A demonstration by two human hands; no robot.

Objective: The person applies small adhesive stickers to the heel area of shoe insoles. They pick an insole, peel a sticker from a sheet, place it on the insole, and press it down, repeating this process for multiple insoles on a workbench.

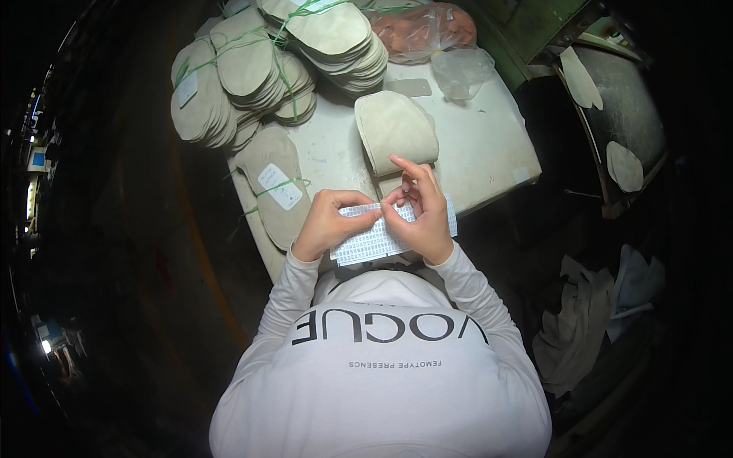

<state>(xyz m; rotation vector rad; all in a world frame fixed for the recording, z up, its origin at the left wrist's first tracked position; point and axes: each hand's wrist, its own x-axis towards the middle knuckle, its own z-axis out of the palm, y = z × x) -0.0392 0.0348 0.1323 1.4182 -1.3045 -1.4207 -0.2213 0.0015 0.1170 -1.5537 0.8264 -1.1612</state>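
Observation:
A white sheet of small printed labels (368, 247) lies at the table's near edge, close to my body. My left hand (330, 223) pinches at its upper edge with thumb and forefinger. There my right hand (424, 215) meets it, thumb and forefinger also pinched together while its other fingers curl loosely above. Whether a single label sits between the fingertips is too small to tell. Just beyond the hands stands a short stack of beige, rounded insole-shaped pieces (398, 131). Left of my left hand is a beige bundle (269, 156) tied with green string, bearing a white tag (280, 187).
Tied stacks of beige pieces (252, 72) crowd the white table's (489, 160) far left. A clear plastic bag (462, 72) and an orange-brown bundle (427, 30) sit at the back. Green machinery (527, 27) rises at the far right; cloth (576, 328) hangs lower right.

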